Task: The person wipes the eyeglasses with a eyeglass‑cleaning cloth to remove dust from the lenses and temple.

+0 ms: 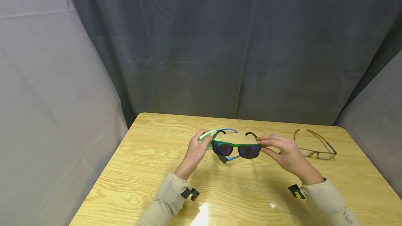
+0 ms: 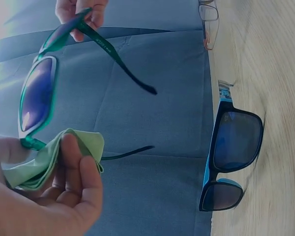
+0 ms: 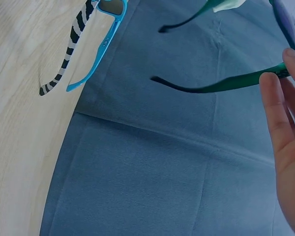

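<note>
Both hands hold a pair of green-framed sunglasses [image 1: 249, 151] up over the table, dark bluish lenses facing the person and temples unfolded. My left hand [image 1: 195, 151] grips a light green cloth [image 2: 83, 142] and, with it, the left end of the frame. Thumb and fingers of my right hand [image 1: 287, 150] pinch the right hinge end; the right wrist view shows them on the green temple [image 3: 231, 84]. Behind and below the held pair lie blue and black sunglasses [image 2: 237, 140] on the table, partly hidden in the head view; one of their temples has black and white stripes.
Clear-lens eyeglasses [image 1: 326, 155] with brown temples lie unfolded on the table [image 1: 150, 170], to the right of my right hand. A dark grey curtain [image 1: 188, 62] hangs behind the table, with pale cloth walls [image 1: 56, 97] at both sides.
</note>
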`<action>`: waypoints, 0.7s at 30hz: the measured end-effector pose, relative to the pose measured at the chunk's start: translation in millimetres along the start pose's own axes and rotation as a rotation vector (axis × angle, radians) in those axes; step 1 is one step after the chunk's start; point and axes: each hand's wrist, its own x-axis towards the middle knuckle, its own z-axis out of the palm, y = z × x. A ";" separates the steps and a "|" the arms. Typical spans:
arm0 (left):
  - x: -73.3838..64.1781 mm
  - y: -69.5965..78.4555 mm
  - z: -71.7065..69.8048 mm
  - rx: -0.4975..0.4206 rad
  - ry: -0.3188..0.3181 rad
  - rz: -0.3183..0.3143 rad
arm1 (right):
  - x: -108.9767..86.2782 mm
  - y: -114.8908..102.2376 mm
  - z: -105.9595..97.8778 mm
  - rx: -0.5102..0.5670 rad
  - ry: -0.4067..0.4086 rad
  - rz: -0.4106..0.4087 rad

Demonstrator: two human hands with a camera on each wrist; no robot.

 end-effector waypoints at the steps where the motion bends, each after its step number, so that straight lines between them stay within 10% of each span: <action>1: -0.2 0.3 -0.3 -0.004 -0.007 -0.010 | -0.7 0.2 0.1 -0.006 0.000 0.002; 21: -15.7 34.3 -1.7 -0.044 -0.049 -0.034 | -6.8 -0.2 3.8 0.024 -0.011 0.113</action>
